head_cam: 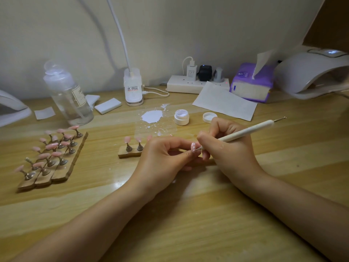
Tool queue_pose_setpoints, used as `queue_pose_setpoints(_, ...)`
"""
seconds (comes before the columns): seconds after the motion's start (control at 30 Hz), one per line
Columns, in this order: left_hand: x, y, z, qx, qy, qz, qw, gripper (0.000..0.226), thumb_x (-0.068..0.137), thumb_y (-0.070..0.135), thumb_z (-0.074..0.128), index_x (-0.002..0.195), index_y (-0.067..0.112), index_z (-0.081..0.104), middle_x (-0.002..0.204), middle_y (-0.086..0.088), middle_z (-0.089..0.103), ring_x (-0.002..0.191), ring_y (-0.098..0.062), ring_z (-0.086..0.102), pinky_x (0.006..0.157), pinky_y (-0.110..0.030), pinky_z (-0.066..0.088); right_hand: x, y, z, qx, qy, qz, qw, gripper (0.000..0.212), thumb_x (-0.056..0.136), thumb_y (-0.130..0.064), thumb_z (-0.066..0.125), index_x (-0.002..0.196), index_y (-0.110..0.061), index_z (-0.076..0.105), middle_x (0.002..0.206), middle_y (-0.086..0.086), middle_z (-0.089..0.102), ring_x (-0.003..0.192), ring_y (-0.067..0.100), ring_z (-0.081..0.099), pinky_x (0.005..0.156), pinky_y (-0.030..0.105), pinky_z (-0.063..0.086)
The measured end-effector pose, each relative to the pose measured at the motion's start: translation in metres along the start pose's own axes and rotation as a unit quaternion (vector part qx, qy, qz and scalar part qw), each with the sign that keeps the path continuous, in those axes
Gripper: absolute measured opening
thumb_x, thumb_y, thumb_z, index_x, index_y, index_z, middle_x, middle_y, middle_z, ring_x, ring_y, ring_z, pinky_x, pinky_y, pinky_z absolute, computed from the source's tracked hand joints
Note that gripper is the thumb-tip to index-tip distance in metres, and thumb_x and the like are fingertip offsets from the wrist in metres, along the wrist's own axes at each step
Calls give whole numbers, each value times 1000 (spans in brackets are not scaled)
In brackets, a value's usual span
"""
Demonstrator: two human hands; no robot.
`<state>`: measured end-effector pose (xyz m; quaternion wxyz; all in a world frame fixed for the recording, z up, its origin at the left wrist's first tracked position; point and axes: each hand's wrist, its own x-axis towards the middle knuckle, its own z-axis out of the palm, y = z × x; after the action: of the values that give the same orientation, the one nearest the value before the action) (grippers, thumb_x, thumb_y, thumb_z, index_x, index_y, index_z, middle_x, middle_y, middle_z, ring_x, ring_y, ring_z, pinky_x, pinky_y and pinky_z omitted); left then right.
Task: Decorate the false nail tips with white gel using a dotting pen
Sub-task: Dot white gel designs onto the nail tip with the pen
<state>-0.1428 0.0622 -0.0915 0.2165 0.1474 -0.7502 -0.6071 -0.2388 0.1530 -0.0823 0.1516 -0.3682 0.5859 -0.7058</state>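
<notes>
Fingers [186, 155] of left hand [162, 157] pinch nail tip [194, 147], stand hidden; right hand [229, 146] grips dotting pen [245, 132].

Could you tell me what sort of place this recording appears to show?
Probably a home nail-art desk rather than a salon: racks of pink nail tips on stands, a nail curing lamp, and an open pot of white gel on a wooden table against a plain wall.

Both forearms reach in from below; the left hand [162, 157] pinches with curled fingers, the right hand [229, 146] grips likewise, touching it.
</notes>
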Motion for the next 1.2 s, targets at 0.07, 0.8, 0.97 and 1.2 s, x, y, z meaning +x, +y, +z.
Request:
queue_pose_setpoints(0.07, 0, 0, 0, -6, 2, 2, 1000, 10, 66, 34, 65, 70, 30, 74, 69, 6, 72, 73, -5, 69, 58, -22, 56, 0, 0, 0, 2, 0, -2, 1000, 35, 73, 9, 56, 49, -9, 37, 34, -2, 46, 35, 6, 43, 41, 14, 39)
queue_pose_setpoints(0.8, 0, 1, 0, 21, 8, -4, 1000, 7, 72, 29, 67, 75, 32, 73, 68, 7, 72, 73, -7, 70, 66, -44, 56, 0, 0, 0, -4, -7, -8, 1000, 37, 73, 9, 57, 48, -10, 38, 35, -2, 48, 35, 6, 46, 42, 14, 40)
queue_pose_setpoints(0.97, -1, 4, 1, 24, 12, -15, 1000, 12, 69, 36, 67, 78, 32, 73, 72, 5, 73, 74, -13, 71, 71, -59, 52, 0, 0, 0, 6, -2, -2, 1000, 35, 72, 7, 56, 49, -11, 37, 34, -2, 47, 34, 6, 44, 41, 14, 40)
queue_pose_setpoints(1.2, 0, 0, 0, 8, 6, 1, 1000, 10, 75, 23, 68, 74, 31, 73, 68, 6, 72, 73, -5, 69, 59, -24, 56, -1, -1, 1, 8, -3, -1, 1000, 36, 73, 9, 54, 48, -11, 37, 34, -4, 47, 34, 5, 45, 41, 13, 39)
